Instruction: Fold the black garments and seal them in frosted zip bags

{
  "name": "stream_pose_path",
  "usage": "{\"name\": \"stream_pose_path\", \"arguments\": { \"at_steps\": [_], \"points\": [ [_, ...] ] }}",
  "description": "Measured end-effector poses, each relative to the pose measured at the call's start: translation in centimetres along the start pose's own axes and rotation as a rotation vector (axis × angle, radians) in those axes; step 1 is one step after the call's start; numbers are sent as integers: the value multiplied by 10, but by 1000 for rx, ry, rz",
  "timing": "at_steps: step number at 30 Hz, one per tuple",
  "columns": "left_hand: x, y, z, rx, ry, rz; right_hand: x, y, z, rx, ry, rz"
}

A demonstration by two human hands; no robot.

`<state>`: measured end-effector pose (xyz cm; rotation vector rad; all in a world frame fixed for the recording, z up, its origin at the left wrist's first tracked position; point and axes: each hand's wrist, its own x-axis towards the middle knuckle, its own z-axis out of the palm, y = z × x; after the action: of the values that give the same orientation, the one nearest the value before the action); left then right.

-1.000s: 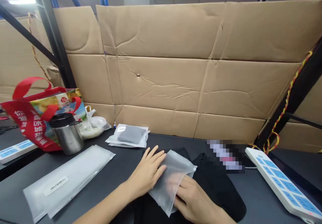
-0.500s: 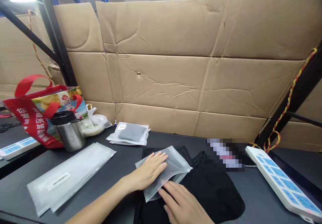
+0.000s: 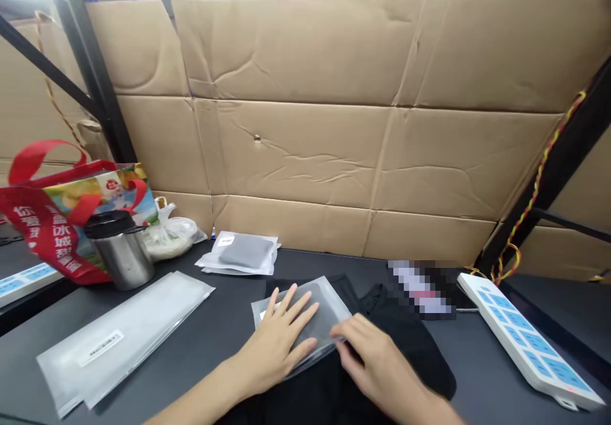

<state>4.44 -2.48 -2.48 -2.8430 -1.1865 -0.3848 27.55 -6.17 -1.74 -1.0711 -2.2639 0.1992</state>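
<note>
A frosted plastic zip bag [image 3: 329,304] lies on black fabric [image 3: 415,348] in front of me. My left hand [image 3: 281,342] rests flat across the bag with its fingers spread, covering much of it. At the bag's right edge, my right hand [image 3: 375,355] pinches the corner by the opening between thumb and fingers. Something dark shows faintly through the plastic. Part of a white label peeks out beside the left fingertips.
Longer frosted bags [image 3: 128,336] with a barcode label lie at left. Packed pouches [image 3: 241,253] sit by the cardboard wall [image 3: 296,151]. A steel flask [image 3: 121,253], red carry bag [image 3: 57,234] and knotted plastic bag [image 3: 174,237] stand back left; a power strip [image 3: 529,342] lies right.
My left hand has spread its fingers and shifted down the bag. My right hand has moved from the bag's open mouth to its right corner. The mouth now lies flatter.
</note>
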Motion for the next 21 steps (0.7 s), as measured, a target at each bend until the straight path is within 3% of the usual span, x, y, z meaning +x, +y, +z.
{"name": "stream_pose_path", "arguments": {
  "at_steps": [3, 7, 11, 15, 18, 21],
  "points": [
    [-6, 1, 9, 65, 14, -7, 2, 26, -21, -60, -148, 93],
    [-10, -2, 17, 106, 8, 11, 2, 45, -22, -35, -239, 82],
    [-5, 0, 3, 93, -35, 8, -1, 49, -10, -31, -161, 61],
    [16, 25, -11, 61, 7, -37, -5, 48, 4, -10, -62, 51],
    [36, 49, -5, 45, 4, 28, -8, 48, 10, -21, -37, 34],
    [47, 61, 7, 87, -47, 96, -10, 46, 12, -12, -25, 24]
  ]
}}
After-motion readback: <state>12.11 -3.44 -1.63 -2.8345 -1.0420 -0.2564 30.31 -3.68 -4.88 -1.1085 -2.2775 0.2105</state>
